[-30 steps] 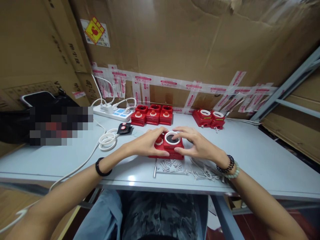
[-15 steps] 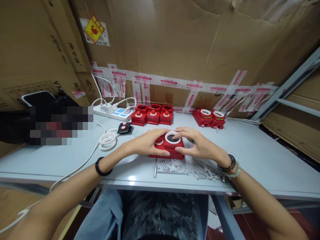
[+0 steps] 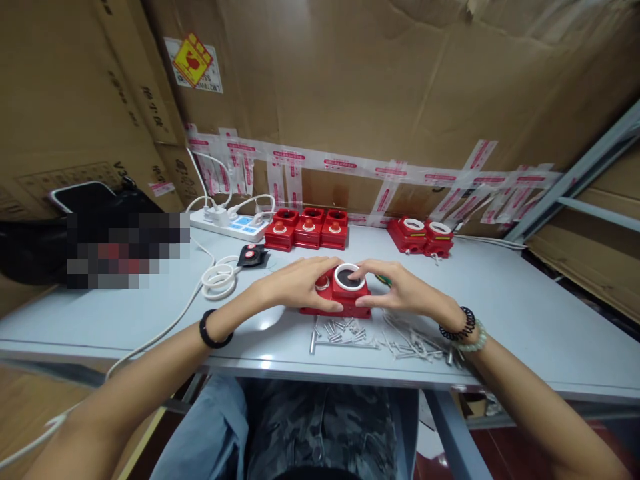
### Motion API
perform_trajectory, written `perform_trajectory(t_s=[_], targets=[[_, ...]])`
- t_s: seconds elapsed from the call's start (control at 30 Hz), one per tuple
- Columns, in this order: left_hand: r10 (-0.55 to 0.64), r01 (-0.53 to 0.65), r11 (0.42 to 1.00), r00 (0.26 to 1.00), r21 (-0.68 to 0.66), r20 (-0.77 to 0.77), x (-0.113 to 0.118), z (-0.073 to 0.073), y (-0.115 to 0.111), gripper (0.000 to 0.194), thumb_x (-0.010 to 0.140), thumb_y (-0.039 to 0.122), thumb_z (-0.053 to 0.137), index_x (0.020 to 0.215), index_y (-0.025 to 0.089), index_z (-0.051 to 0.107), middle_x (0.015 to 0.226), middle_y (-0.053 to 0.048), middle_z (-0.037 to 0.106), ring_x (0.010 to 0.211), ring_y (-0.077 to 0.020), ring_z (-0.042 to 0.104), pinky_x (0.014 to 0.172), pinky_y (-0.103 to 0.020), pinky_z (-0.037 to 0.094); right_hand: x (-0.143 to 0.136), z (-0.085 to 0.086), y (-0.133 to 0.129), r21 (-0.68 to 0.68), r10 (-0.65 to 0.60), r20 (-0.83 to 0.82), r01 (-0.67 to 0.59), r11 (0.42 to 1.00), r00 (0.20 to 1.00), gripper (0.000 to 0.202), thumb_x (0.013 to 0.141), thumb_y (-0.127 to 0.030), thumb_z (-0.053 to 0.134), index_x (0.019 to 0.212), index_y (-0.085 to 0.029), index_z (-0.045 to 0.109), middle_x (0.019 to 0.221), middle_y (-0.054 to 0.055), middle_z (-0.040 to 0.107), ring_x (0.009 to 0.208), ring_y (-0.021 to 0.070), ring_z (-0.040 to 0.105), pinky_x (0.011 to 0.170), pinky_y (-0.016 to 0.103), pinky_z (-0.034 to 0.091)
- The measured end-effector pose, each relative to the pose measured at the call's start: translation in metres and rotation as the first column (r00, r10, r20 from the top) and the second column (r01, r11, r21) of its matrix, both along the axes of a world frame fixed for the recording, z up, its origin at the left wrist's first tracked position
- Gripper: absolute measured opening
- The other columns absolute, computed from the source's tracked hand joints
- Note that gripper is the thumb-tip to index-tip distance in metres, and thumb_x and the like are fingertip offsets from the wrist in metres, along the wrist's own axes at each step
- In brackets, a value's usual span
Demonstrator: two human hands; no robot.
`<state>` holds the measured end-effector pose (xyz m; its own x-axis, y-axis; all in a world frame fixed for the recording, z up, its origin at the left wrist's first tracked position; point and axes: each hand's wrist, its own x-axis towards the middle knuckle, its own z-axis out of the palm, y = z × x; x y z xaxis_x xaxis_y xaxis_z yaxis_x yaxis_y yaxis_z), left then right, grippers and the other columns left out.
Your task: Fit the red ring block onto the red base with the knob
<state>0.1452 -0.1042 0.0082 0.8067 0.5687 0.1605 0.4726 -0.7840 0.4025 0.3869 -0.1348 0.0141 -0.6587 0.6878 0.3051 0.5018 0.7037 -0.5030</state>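
On the table in front of me stands a red alarm box [image 3: 345,305] with a white ring [image 3: 345,288] around a dark round opening. My left hand [image 3: 295,283] grips its left side, thumb along the front face and fingers over the back. From the right, my right hand [image 3: 400,285] holds the box, thumb at the front corner and index finger over the ring and dark opening. Green and yellow wires [image 3: 384,280] show behind the right hand. Just in front of the box lie several loose screws [image 3: 345,328] and a T-handled metal tool [image 3: 313,343].
Several similar red boxes [image 3: 307,235] stand at the back, with two ring-topped ones [image 3: 415,240] further right. A power strip [image 3: 240,228], a coiled white cable [image 3: 219,283] and a small black part [image 3: 251,255] lie left. White strands and metal pieces [image 3: 413,348] lie front right.
My right fingers have shifted slightly over the ring. Both hands stay on the red alarm box, and the whole view has moved a little.
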Motion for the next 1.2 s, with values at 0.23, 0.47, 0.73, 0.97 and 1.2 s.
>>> perform_trajectory(t_s=[0.23,0.47,0.73,0.97,1.2], targets=[[0.041,-0.044,0.998,0.997,-0.047,-0.073,0.001,-0.002,0.002,0.059,0.075,0.059,0.064,0.119,0.024,0.048,0.107,-0.005,0.062,0.094,-0.0248,0.06,0.077,-0.03,0.043,-0.002,0.0,-0.002,-0.053,-0.04,0.003,0.04,0.998,0.999,0.037,0.076,-0.044,0.071,0.104,-0.022,0.064,0.11,0.004,0.069,0.102,0.019,0.063,0.094,0.033,0.047],[0.016,-0.016,1.0,0.999,-0.019,-0.038,0.003,-0.002,0.002,0.054,0.075,0.056,0.065,0.113,0.022,0.049,0.1,-0.003,0.064,0.085,-0.022,0.06,0.073,-0.029,0.042,-0.007,0.001,-0.011,0.166,-0.033,0.126,0.011,0.986,0.992,0.042,0.087,-0.039,0.06,0.126,-0.023,0.056,0.118,0.008,0.066,0.105,0.0206,0.062,0.095,0.038,0.045],[0.0,-0.002,1.0,0.999,-0.026,-0.047,0.003,0.001,0.001,0.054,0.075,0.051,0.066,0.117,0.023,0.048,0.104,-0.003,0.064,0.09,-0.022,0.061,0.072,-0.027,0.042,-0.007,0.0,-0.014,0.264,-0.096,0.256,0.026,0.964,0.962,0.039,0.091,-0.041,0.053,0.124,-0.021,0.057,0.105,0.011,0.065,0.093,0.0213,0.061,0.089,0.039,0.045],[0.058,-0.056,0.998,0.985,0.017,-0.16,0.009,0.01,-0.003,0.049,0.075,0.05,0.066,0.112,0.023,0.048,0.1,-0.003,0.065,0.085,-0.0227,0.062,0.069,-0.027,0.039,-0.007,-0.002,-0.017,0.331,-0.143,0.324,0.029,0.943,0.935,0.039,0.092,-0.042,0.049,0.124,-0.021,0.057,0.114,0.014,0.06,0.095,0.0235,0.058,0.09,0.044,0.043],[0.054,-0.058,0.998,0.99,-0.028,-0.131,0.008,0.01,-0.005,0.055,0.078,0.061,0.061,0.115,0.023,0.048,0.097,-0.002,0.066,0.081,-0.0216,0.061,0.067,-0.027,0.038,-0.007,-0.005,-0.017,0.125,-0.041,0.135,0.024,0.992,0.99,0.04,0.09,-0.036,0.054,0.128,-0.023,0.052,0.121,0.01,0.054,0.106,0.0193,0.055,0.095,0.037,0.044]])
